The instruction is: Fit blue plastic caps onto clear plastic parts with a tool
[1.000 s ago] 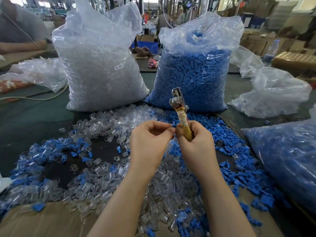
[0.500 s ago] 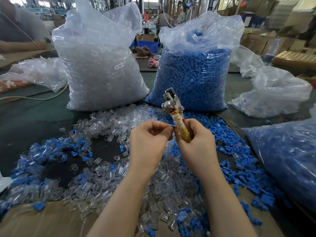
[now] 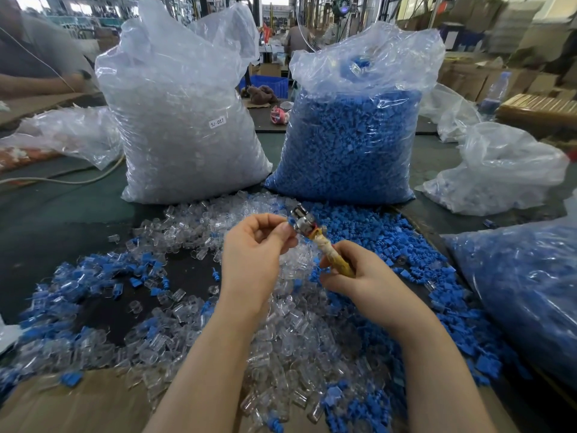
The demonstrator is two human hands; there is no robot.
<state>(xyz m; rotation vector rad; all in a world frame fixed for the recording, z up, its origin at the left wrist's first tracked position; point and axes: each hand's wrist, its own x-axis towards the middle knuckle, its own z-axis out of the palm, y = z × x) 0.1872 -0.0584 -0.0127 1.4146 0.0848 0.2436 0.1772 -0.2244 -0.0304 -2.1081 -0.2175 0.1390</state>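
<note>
Tool (image 3: 315,237) slants up-left over the loose pile of clear parts (image 3: 290,345) as I watch: right hand (image 3: 365,279) grips its taped handle, left hand (image 3: 253,254) pinches at its metal head, pinched item too small to tell.

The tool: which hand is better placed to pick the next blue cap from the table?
The left hand, probably. The right hand grips the tool by its handle, while the left only touches the tool's metal head with its fingertips. Blue caps lie to its left.
</note>
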